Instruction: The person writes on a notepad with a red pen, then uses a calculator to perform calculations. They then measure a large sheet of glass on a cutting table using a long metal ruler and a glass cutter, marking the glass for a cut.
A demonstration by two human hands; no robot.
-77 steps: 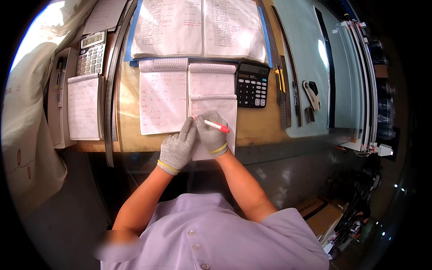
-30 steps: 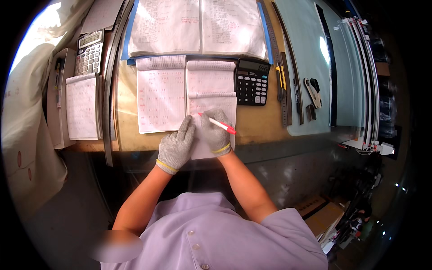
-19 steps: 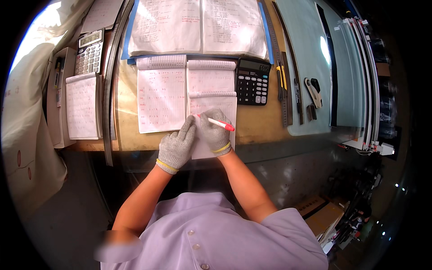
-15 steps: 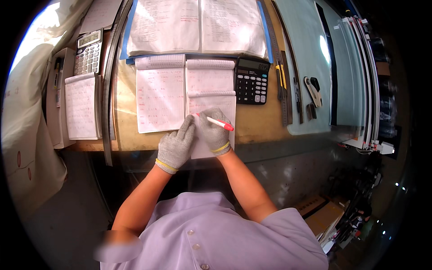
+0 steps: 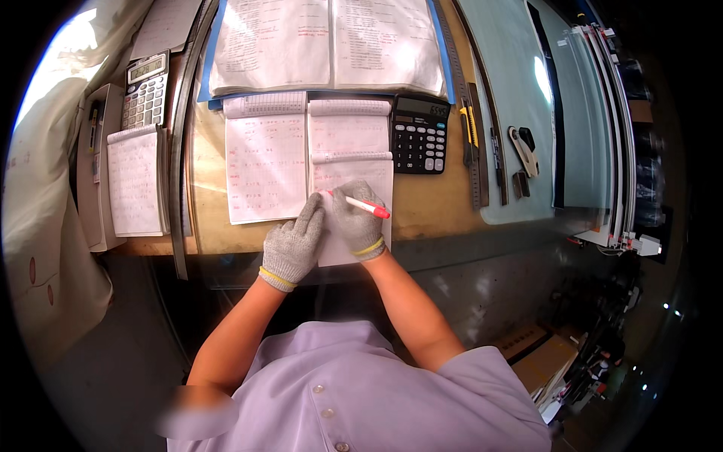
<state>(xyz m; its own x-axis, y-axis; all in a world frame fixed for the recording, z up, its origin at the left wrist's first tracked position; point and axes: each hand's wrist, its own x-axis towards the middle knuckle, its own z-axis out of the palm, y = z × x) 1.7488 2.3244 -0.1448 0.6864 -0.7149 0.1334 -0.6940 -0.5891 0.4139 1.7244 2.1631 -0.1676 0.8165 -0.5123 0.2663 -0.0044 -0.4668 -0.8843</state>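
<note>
In a grey knitted glove, my right hand (image 5: 359,220) grips a white pen with a red end (image 5: 369,207), its tip on the right-hand notepad (image 5: 351,139). That pad has its upper sheets folded over. My left hand (image 5: 295,245), gloved alike, lies flat with fingers stretched out across the pad's lower left edge. Beside it sits another notepad (image 5: 266,162) covered in handwriting. Just right of the pads stands a black calculator (image 5: 420,135). Above them an open binder (image 5: 327,45) with a blue cover shows two pages of writing.
A second calculator (image 5: 145,90) and a stack of written sheets (image 5: 137,181) rest at the left beside a long box (image 5: 98,166). To the right lie a yellow utility knife (image 5: 471,126), metal rulers (image 5: 474,173) and a stapler (image 5: 523,151). A curtain (image 5: 45,211) hangs at far left.
The view has shifted very slightly. Both hands and the pen keep nearly the same place on the notepad.
</note>
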